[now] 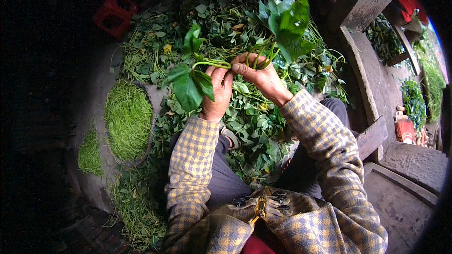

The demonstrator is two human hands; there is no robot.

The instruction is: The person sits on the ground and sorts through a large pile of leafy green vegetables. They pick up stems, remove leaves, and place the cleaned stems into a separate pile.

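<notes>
My left hand (217,93) pinches curved green leaf stems (212,62), with broad lobed leaves (188,88) hanging off on its outer side. Touching it at the fingertips, my right hand (259,76) grips several looped stems (270,54). Large glossy leaves (291,24) fan out above those loops. Both hands are raised over a wide heap of cut leafy vines (243,113) lying around my feet. How the stems pass between my fingertips is partly hidden.
At left, a shallow round basket (152,113) holds thin green stems (127,121), beside a smaller pile (90,153) on the floor. A red plastic stool (114,16) stands at the back left. Wooden framing (360,74) and a doorway with greenery (413,102) flank the right.
</notes>
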